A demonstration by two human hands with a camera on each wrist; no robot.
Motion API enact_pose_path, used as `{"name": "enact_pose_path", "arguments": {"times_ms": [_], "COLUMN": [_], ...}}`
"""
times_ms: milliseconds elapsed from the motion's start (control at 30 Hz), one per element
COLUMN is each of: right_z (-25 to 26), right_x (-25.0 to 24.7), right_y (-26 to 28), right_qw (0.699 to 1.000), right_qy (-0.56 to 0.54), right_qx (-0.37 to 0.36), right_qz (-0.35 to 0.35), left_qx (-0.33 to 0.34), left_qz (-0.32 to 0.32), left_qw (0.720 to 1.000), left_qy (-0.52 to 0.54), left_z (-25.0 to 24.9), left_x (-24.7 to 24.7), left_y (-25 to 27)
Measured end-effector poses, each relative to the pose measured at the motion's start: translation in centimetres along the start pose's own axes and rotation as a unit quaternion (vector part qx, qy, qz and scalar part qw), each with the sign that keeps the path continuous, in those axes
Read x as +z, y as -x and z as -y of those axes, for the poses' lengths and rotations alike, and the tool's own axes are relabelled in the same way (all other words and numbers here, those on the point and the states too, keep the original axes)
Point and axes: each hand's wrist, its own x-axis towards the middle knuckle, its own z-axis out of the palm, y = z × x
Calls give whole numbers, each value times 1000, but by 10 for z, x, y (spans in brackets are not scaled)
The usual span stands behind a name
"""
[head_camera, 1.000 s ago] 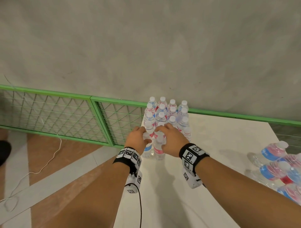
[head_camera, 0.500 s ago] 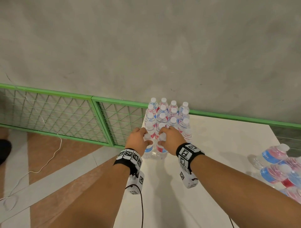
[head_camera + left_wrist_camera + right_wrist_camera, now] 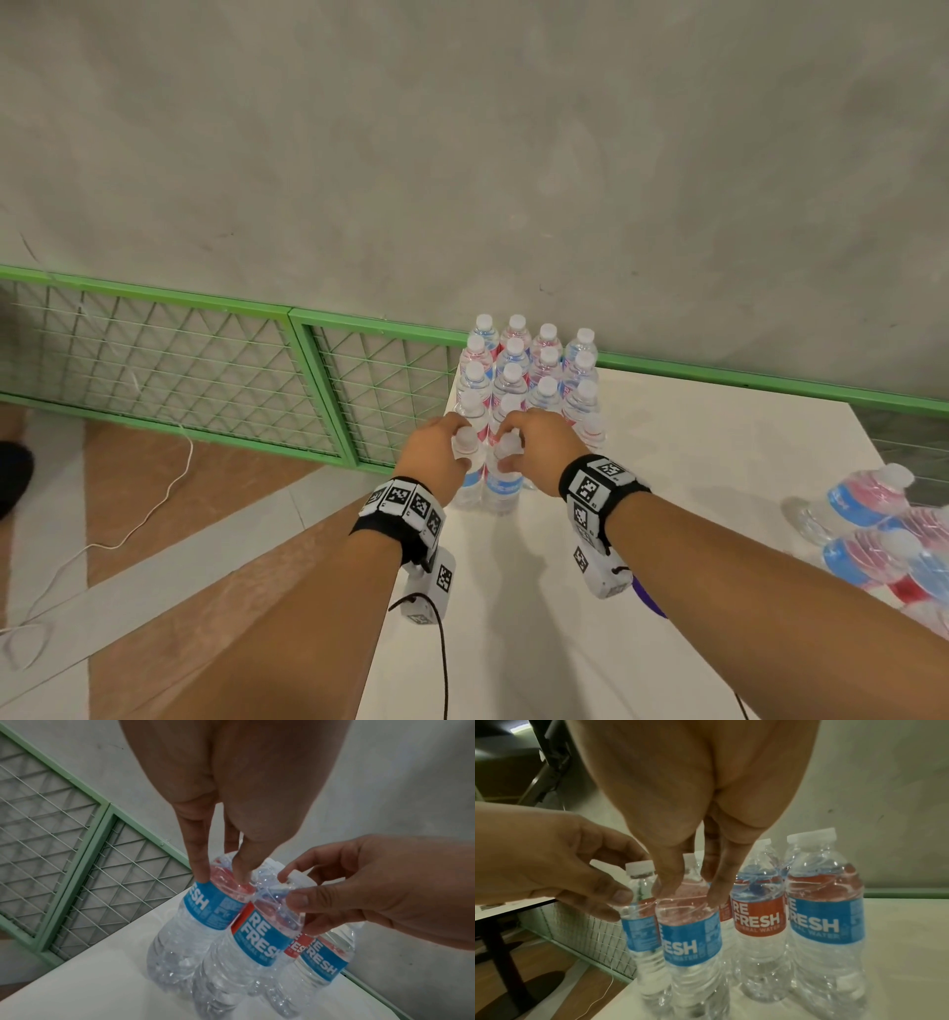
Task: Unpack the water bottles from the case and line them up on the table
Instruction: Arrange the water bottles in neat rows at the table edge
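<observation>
At the near end of the bottle block on the white table (image 3: 693, 514): left hand (image 3: 436, 455) and right hand (image 3: 539, 452), fingers curled, each pinching one upright water bottle (image 3: 205, 912) at its shoulder. Step, as judged: setting down a new row; next, release and fetch from the wrapped case (image 3: 893, 539), which is cut off at the right edge. Rear bottles mostly hidden.

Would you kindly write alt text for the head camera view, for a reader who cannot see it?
Two bare hands, the left hand and right hand, each grip the neck of an upright water bottle at the near end of a block of standing bottles on a white table. More bottles lie at its right edge; a green mesh fence and grey wall stand behind.
</observation>
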Motion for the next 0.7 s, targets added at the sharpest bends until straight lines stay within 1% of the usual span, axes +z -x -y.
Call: {"name": "enact_pose_path", "arguments": {"times_ms": [100,267,400,533,633,700], "right_z": [1,-1,-3,-3,-5,-8], "right_x": [4,8,9,10,12,12], "right_y": [-2,-2,0,0,1,3], "right_qw": [1000,1000,1000,1000,1000,1000], "right_qy": [3,5,16,12,3,-5], "right_qx": [13,9,-12,-1,-1,-2], "right_qz": [-7,-24,-18,-17,-18,-19], "left_qx": [-8,-3,-12,-19,-17,-10], "left_qz": [-14,-19,-20,-23,-19,-4], "left_qw": [1000,1000,1000,1000,1000,1000], "left_qy": [2,2,10,9,11,13], "left_z": [0,2,7,8,8,10], "left_x": [3,5,3,3,2,1], "left_y": [-3,-4,-4,-2,-2,-2]}}
